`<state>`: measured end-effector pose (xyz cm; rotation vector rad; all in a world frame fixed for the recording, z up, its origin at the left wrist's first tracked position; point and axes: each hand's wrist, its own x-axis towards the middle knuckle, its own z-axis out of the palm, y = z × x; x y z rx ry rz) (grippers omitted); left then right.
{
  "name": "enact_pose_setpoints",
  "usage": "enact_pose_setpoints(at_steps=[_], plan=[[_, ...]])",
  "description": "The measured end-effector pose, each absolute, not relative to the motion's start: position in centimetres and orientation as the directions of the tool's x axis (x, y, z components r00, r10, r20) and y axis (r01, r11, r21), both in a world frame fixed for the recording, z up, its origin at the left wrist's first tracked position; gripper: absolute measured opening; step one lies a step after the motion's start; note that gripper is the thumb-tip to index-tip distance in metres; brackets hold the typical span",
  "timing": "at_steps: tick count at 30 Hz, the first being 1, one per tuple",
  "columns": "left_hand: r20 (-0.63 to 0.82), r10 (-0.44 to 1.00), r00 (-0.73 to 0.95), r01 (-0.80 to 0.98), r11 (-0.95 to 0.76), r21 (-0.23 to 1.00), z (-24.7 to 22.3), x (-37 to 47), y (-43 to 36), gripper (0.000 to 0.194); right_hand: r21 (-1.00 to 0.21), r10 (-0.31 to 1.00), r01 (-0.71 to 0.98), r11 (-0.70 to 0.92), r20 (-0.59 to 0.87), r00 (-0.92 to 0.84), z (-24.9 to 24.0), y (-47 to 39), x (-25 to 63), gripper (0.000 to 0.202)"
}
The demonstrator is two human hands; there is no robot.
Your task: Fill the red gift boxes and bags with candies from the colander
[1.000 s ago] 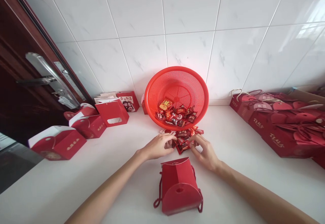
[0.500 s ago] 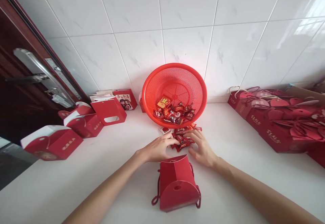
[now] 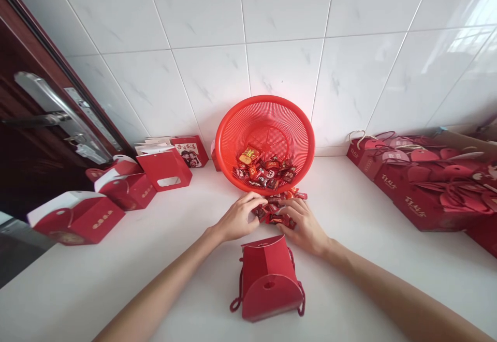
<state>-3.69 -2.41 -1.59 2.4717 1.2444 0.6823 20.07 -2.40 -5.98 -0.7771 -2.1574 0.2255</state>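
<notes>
As the left hand (image 3: 237, 219) and right hand (image 3: 308, 226) flank the sweets (image 3: 274, 208), a box (image 3: 272, 295) sits near both

The sweets lie in a small heap on the bench (image 3: 341, 313), between the two hands and just below the lip of a red basket (image 3: 233, 143). On the heap's left side, the left grip is half curled, fingers over the edge sweets and thumb lower down; whether it pinches one I cannot tell. On the other side the right grip is spread, its fingers laid over the top of the heap and its thumb set apart below them.

Nearer the person stands the box, dark red and touched by neither hand. Its rounded flap, with a hole in it, faces the person, and cords (image 3: 235, 303) loop out at both sides.

Tilted up near the wall (image 3: 283, 16), the basket shows its mouth, with more sweets (image 3: 267, 174) gathered in its lower part, a yellow packet (image 3: 249, 154) among them.

To the left, open cartons (image 3: 89, 223) stand near a dark door (image 3: 23, 161), with a picture card (image 3: 191, 155) behind them. To the right, well apart from the hands, many gift boxes (image 3: 411, 192) stand packed together, cords showing on several
</notes>
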Motion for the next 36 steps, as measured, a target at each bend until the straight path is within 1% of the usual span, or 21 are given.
enact_pose_setpoints(at_steps=[3,6,7,9,13,16,19,21,25,28,32,34,36], plan=[[0.295,0.791,0.535,0.67,-0.611,0.421,-2.0,-3.8,-2.2,0.051,-0.418,0.602,0.449,0.79,0.665,-0.441,-5.8,-2.6,20.1,0.011],[0.285,0.785,0.549,0.677,-0.618,0.399,-2.3,-3.7,-2.1,0.049,-0.488,0.651,0.442,0.752,0.654,-0.386,-5.6,-2.8,20.1,0.006],[0.285,0.785,0.55,0.677,-0.619,0.398,-2.3,-3.6,-2.2,0.047,-0.527,0.675,0.43,0.733,0.642,-0.363,-5.6,-2.9,20.1,0.007],[0.298,0.783,0.546,0.67,-0.622,0.406,-2.2,-3.4,-2.4,0.042,-0.624,0.737,0.395,0.674,0.605,-0.301,-5.5,-3.0,20.1,0.015],[0.338,0.763,0.552,0.617,-0.646,0.45,-2.0,-2.8,-2.8,0.033,-0.819,0.868,0.288,0.496,0.471,-0.154,-5.4,-3.0,19.9,0.032],[0.392,0.73,0.56,0.567,-0.683,0.461,-2.5,-1.7,-2.6,0.03,-0.906,0.921,0.177,0.385,0.388,-0.018,-5.3,-2.5,20.0,0.038],[0.463,0.696,0.549,0.539,-0.718,0.44,-3.2,0.1,-2.0,0.026,-0.936,0.934,0.105,0.336,0.345,0.09,-5.1,-2.0,20.2,0.036],[0.471,0.67,0.574,0.519,-0.743,0.423,-3.6,1.6,-1.7,0.024,-0.944,0.936,0.082,0.32,0.328,0.129,-4.9,-1.8,20.4,0.031],[0.394,0.635,0.665,0.496,-0.769,0.403,-4.1,3.8,-1.7,0.022,-0.964,0.955,0.025,0.266,0.267,0.131,-4.9,-1.9,20.5,0.023],[0.35,0.654,0.671,0.51,-0.75,0.421,-4.4,3.9,-2.0,0.021,-0.976,0.971,-0.046,0.211,0.203,0.127,-5.0,-1.7,20.5,0.023],[0.37,0.695,0.617,0.543,-0.716,0.44,-4.6,3.0,-2.3,0.039,-0.978,0.984,-0.164,0.131,0.108,0.139,-5.0,-1.5,20.6,0.027],[0.402,0.716,0.57,0.584,-0.698,0.415,-4.7,2.7,-2.3,0.045,-0.976,0.988,-0.189,0.11,0.086,0.129,-4.9,-1.5,20.5,0.027],[0.433,0.726,0.534,0.634,-0.683,0.364,-4.8,2.6,-2.4,0.044,-0.974,0.99,-0.193,0.116,0.098,0.104,-4.8,-1.6,20.4,0.027]])
